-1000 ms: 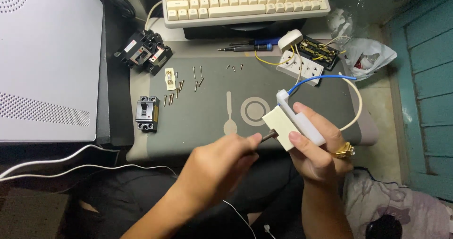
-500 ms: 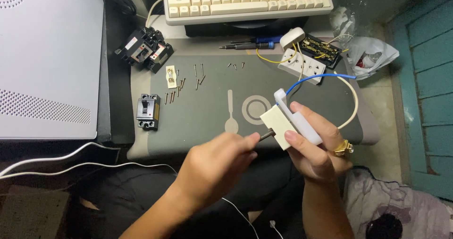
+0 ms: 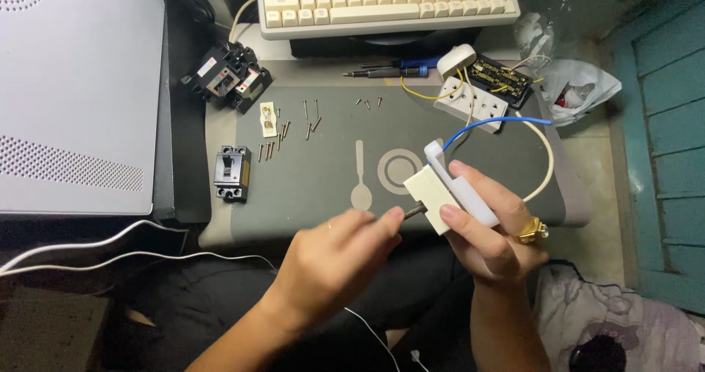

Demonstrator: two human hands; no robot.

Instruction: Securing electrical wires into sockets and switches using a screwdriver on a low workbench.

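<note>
A cream-white socket box [image 3: 435, 193] sits tilted above the near edge of the grey desk mat [image 3: 323, 174], towards its right side, with a blue wire [image 3: 490, 124] and a white cable [image 3: 547, 168] running out of its top. The right hand [image 3: 490, 229] grips it tightly from the right, thumb on the lower face and fingers wrapped over the upper, a gold ring [image 3: 532, 230] on one finger. The left hand [image 3: 334, 258] is closed around a dark screwdriver shaft [image 3: 411, 211] whose tip meets the box's left face; the handle is hidden in the fist.

At the mat's far right corner lies an opened white socket plate [image 3: 470, 102] with yellow wires, a white plug [image 3: 456, 59] touching it, and a crumpled plastic bag [image 3: 576, 85] just past the edge. A blue-handled screwdriver [image 3: 393, 70] lies along the far edge beneath the cream keyboard [image 3: 385, 1]. Loose screws [image 3: 283, 133] are scattered left of centre beside a small cream part [image 3: 268, 118]. Two black breakers [image 3: 228, 78] sit at the far left corner, and another black breaker [image 3: 232, 174] by the left edge, next to a large white device [image 3: 73, 93]
</note>
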